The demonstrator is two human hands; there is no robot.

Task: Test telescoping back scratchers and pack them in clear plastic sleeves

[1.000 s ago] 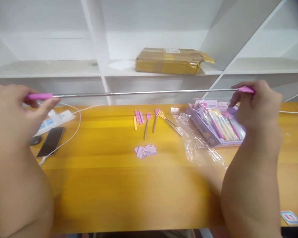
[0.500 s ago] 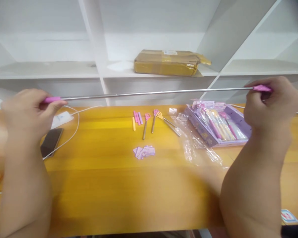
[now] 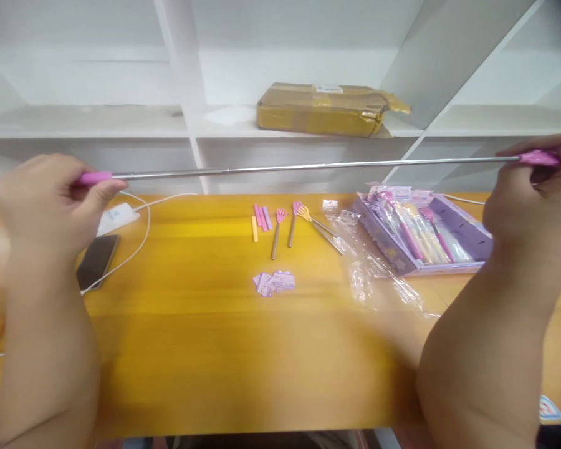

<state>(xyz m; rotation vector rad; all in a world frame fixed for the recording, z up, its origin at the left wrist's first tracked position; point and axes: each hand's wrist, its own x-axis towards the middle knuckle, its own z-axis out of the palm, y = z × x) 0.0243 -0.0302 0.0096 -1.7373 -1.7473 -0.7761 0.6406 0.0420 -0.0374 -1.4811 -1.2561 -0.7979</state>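
Observation:
A telescopic back scratcher point(image 3: 308, 166) stretches level across the view, its thin metal rod drawn out long. My left hand point(image 3: 51, 199) is closed round its pink handle at one end. At the other end my right hand point(image 3: 537, 187) grips the pink head, mostly hidden by the fingers. Below the rod, on the wooden table point(image 3: 206, 362), lie smaller scratcher rods with pink heads point(image 3: 281, 216) and one with a yellow hand-shaped head point(image 3: 304, 214). Several pink, purple and yellow handle sleeves point(image 3: 260, 218) are beside them, with a small pile of purple cards point(image 3: 275, 282) nearer me.
On the right, a purple display box point(image 3: 393, 249) holds wrapped scratchers, with clear plastic wrappers point(image 3: 362, 277) beside it. A dark phone point(image 3: 98, 260), a white charger point(image 3: 116, 217) and cables lie left. A taped cardboard box point(image 3: 322, 111) sits on the white shelf behind.
My right hand has moved outward to the right with the pink head, and the rod spans a longer stretch. My left hand keeps its grip on the handle. The view has shifted slightly.

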